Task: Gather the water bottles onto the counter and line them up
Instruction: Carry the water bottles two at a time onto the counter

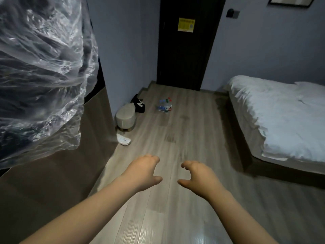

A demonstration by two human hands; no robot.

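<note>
The water bottles (165, 105) sit in a tight cluster on the wood-plank floor (177, 131), just above the middle of the frame. Red and green caps show, but the bottles are too small to count. Behind them, at upper centre, is a dark door (186, 55) bearing a yellow notice (186, 25). Left of the bottles, along the pale wall, are a black bag (139, 105), a round beige stool (125, 114) and a white flat object (123, 139) on the floor. A bed (281, 118) with white bedding fills the right side, with a wall switch (233, 13) above it. Crinkled clear plastic sheeting (40, 71) hangs at upper left. In the lower middle, well short of the bottles, the left hand (142, 170) and right hand (198, 175) reach forward over the floor, fingers loosely curled and thumbs spread, holding nothing.
</note>
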